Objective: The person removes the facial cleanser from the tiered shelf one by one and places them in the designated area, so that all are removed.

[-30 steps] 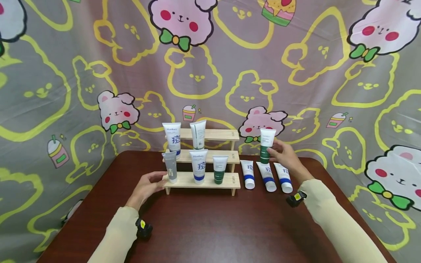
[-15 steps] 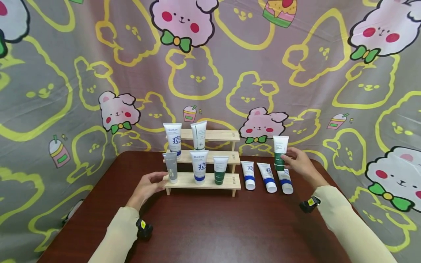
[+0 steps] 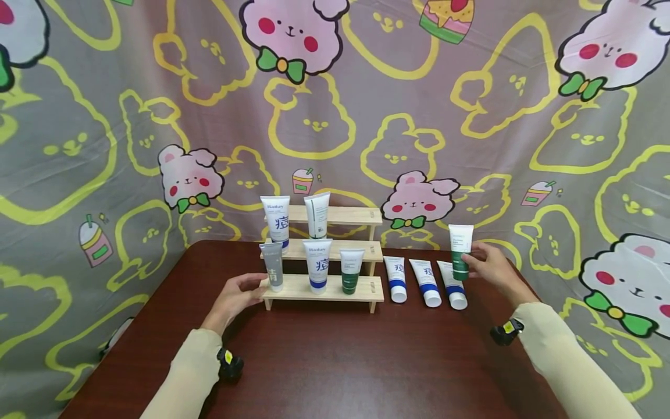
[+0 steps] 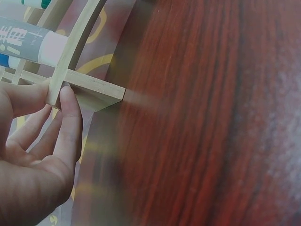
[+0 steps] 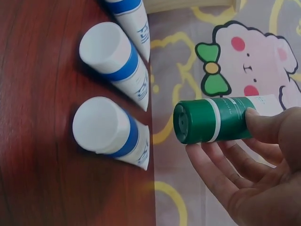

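My right hand (image 3: 489, 265) holds a white-and-green squeeze tube (image 3: 460, 250) upright, cap down, above the table. In the right wrist view the thumb presses one side of the tube (image 5: 218, 120) and the fingers support the other. My left hand (image 3: 237, 298) pinches the left end of the lowest step of a wooden tiered display stand (image 3: 335, 294); thumb and index finger show at the board's edge in the left wrist view. Near that hand stands a grey tube (image 3: 273, 267). A blue-and-white tube (image 3: 317, 266) and another green-and-white tube (image 3: 351, 271) share its step.
On the higher steps stand a blue-and-white tube (image 3: 276, 221) and a white tube (image 3: 316, 215). Three blue-banded tubes lie right of the stand, the rightmost tube (image 3: 454, 291) partly behind the held one. A patterned curtain (image 3: 324, 99) hangs behind the dark wooden table (image 3: 335, 361).
My right hand has carried the green-and-white tube to the right and lower, from above the middle lying tube to over the rightmost one. The left hand keeps its place on the stand.
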Available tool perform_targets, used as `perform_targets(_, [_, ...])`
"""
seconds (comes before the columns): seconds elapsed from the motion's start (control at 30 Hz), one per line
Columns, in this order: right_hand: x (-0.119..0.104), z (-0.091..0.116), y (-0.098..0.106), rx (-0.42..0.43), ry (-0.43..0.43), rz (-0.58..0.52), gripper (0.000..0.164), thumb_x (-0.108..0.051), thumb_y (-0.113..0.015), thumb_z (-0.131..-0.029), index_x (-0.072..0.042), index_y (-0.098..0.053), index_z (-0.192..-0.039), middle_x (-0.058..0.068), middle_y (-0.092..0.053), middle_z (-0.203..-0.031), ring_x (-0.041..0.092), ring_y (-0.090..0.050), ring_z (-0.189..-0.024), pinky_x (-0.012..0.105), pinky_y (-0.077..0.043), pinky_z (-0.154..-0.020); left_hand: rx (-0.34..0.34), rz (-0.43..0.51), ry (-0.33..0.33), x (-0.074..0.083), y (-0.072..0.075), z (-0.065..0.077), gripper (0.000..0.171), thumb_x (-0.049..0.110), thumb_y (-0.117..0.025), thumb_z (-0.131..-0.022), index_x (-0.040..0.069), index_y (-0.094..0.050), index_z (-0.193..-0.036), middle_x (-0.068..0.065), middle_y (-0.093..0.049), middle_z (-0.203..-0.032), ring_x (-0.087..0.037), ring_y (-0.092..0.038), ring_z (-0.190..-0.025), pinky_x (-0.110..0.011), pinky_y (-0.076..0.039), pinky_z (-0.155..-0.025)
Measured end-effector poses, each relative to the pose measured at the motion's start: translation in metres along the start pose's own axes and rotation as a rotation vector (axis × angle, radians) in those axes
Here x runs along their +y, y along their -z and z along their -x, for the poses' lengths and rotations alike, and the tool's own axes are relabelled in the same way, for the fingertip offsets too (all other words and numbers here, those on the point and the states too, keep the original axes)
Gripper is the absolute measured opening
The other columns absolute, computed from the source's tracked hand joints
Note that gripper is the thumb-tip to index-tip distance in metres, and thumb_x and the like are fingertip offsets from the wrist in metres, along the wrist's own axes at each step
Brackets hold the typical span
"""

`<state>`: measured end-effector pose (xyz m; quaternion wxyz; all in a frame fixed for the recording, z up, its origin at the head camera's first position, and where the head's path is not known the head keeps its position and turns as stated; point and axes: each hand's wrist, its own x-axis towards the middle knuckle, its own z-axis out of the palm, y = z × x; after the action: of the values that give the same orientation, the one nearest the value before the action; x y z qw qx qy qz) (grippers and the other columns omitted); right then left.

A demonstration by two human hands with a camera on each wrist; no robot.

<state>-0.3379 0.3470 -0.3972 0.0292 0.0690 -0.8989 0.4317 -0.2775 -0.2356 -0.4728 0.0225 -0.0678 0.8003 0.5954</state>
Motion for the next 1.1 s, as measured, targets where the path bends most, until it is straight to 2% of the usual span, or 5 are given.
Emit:
perform_targets(0.27, [0.011, 0.006, 0.008, -0.015, -0.014, -0.004, 0.041, -0.011, -0.054, -0.107, 0.020, -0.045, -0.131, 0.042, -0.061, -0.116, 0.018, -0.069, -0.085, 0.034, -0.066, -0.069, -0.001, -0.014, 0.010, 0.001, 0.001, -0.001, 0.044, 0.009, -0.071, -0.096, 0.006, -0.063, -0.139, -0.023, -0.054, -0.148, -0.026, -0.067, -0.111, -0.031, -0.063, -0.092])
perform_targets(0.57, [0.028, 0.010, 0.015, -0.027, -0.038, 0.005, 0.043, -0.007, -0.053, -0.106, 0.024, -0.037, -0.133, 0.043, -0.062, -0.109, 0.020, -0.070, -0.081, 0.038, -0.066, -0.066, 0.000, -0.009, 0.003, 0.001, 0.000, 0.000, 0.044, 0.008, -0.071, -0.096, 0.005, -0.062, -0.139, -0.024, -0.054, -0.148, -0.023, -0.067, -0.109, -0.031, -0.063, -0.092])
perform_targets(0.87, [0.046, 0.014, 0.022, -0.048, -0.154, 0.064, 0.055, -0.016, -0.052, -0.108, 0.022, -0.030, -0.141, 0.048, -0.052, -0.125, 0.025, -0.069, -0.086, 0.041, -0.066, -0.070, -0.004, -0.010, 0.000, 0.001, 0.001, 0.002, 0.044, 0.007, -0.071, -0.096, 0.005, -0.062, -0.139, -0.024, -0.054, -0.147, -0.023, -0.066, -0.109, -0.031, -0.063, -0.092])
perform_targets(1.1, [0.056, 0.014, 0.024, -0.078, -0.212, 0.078, 0.056, -0.015, -0.054, -0.106, 0.022, -0.031, -0.140, 0.041, -0.058, -0.115, 0.018, -0.066, -0.080, 0.039, -0.066, -0.069, -0.005, -0.014, 0.001, 0.001, 0.000, 0.000, 0.043, 0.008, -0.071, -0.096, 0.006, -0.063, -0.139, -0.023, -0.055, -0.147, -0.024, -0.066, -0.110, -0.028, -0.063, -0.091])
